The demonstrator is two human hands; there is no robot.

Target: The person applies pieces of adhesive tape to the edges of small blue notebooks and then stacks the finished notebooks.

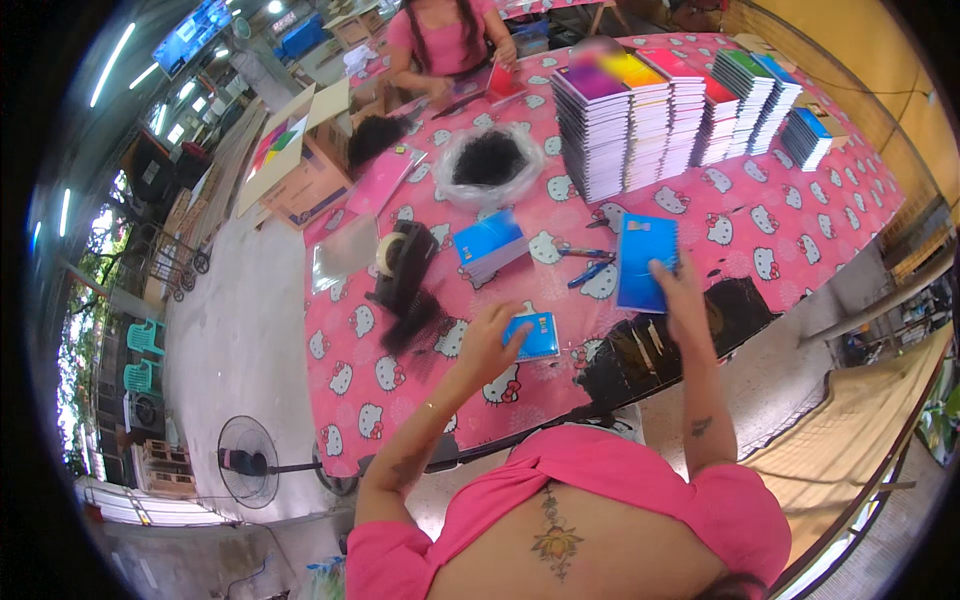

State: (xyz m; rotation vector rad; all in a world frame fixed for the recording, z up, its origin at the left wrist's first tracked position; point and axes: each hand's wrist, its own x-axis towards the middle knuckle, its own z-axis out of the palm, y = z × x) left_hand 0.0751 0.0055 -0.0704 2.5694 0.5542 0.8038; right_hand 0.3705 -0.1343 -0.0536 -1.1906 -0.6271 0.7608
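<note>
My right hand (683, 300) grips a blue notebook (646, 248) by its lower right side, with the thumb on the cover and the other fingers mostly hidden. My left hand (488, 342) is at the left edge of a smaller-looking blue notebook (541, 336) lying near the table's front. Its thumb and fingers are apart and touch or overlap that edge. Beyond it lies a short stack of blue notebooks (490, 240). Several pens (590, 262) lie between the stack and the notebook in my right hand.
A black tape dispenser (405, 268) stands left of the stack. Behind are a plastic bag of black material (487, 160) and tall notebook stacks (592, 135). An open carton (300, 165) is at the left. Across the pink patterned table (400, 425), another person (445, 45) handles a red notebook.
</note>
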